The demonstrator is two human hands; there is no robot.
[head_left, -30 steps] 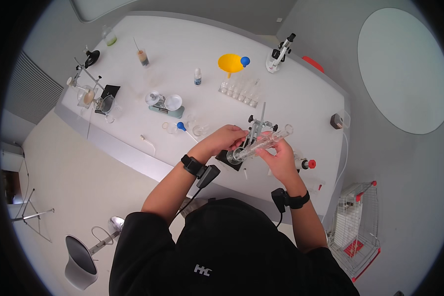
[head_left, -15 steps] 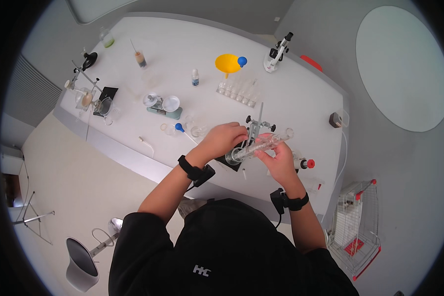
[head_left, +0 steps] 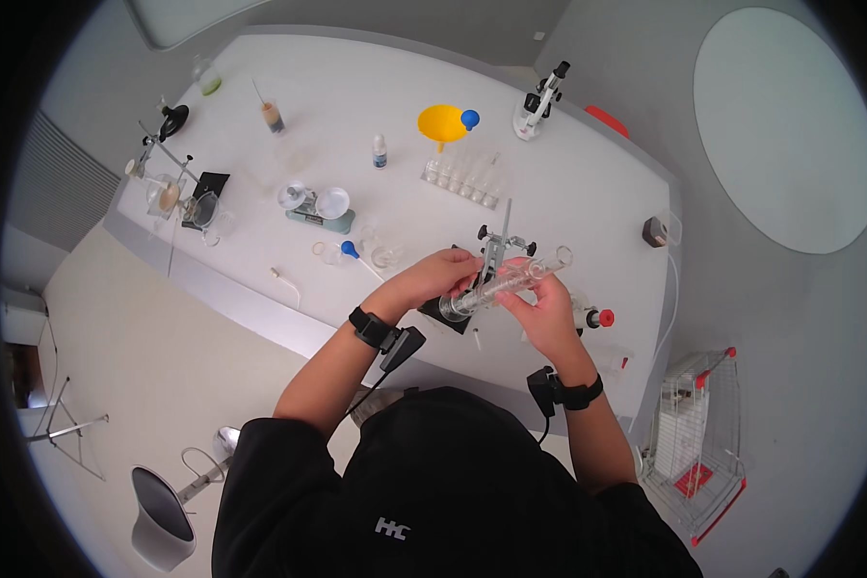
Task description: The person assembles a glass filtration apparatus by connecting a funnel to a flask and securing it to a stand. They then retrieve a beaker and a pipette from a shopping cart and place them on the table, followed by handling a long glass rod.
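White and broad, the desk (head_left: 588, 193) bears a metal stand (head_left: 494, 252) whose flat black base (head_left: 433, 311) presumably steadies the rod near the person. Slanting across that stand lies a clear glass cylinder (head_left: 486, 293), carried in the right hand (head_left: 546, 302), whose fingers wrap its middle, likely for balance; the left hand (head_left: 443, 274) is drawn narrow beside the stand, though what it pinches cannot be told.

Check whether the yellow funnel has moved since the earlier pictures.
No. The yellow funnel keeps its place just beyond the test-tube rack; both slip slightly left together as the view shifts.
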